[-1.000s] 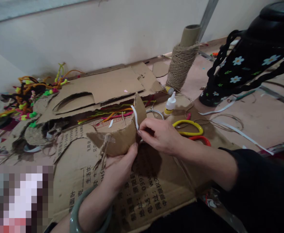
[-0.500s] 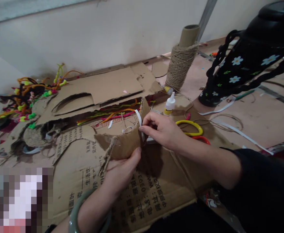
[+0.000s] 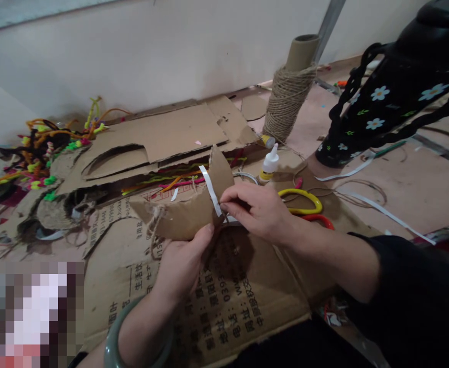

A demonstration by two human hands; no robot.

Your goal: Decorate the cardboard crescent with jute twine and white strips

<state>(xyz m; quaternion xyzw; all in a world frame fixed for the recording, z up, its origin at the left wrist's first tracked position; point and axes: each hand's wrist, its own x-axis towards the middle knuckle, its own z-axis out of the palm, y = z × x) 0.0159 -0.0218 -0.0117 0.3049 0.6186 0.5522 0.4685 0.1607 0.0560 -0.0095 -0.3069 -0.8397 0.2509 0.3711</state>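
Observation:
My left hand (image 3: 184, 268) grips a curved, pointed piece of cardboard (image 3: 188, 220) from below, its thumb on the near face. Some twine (image 3: 156, 225) hangs over the left part of this piece. A narrow white strip (image 3: 210, 186) lies across the right part of the cardboard, its upper end at the edge. My right hand (image 3: 257, 212) pinches at the strip's lower end, thumb and forefinger together. Just beyond that hand are a white glue bottle (image 3: 269, 164) and scissors with a yellow and red handle (image 3: 304, 201).
A large printed cardboard sheet (image 3: 143, 306) lies under my hands. Behind it are cut cardboard (image 3: 182, 125) and colourful pipe cleaners (image 3: 40, 148). A twine spool (image 3: 289, 97) and a black flowered bottle (image 3: 388, 102) stand at the right, near loose white strips (image 3: 388, 207).
The cardboard piece has turned and shifted left, showing more of its right point. The white strip now lies along its face, and my right fingers have moved slightly down.

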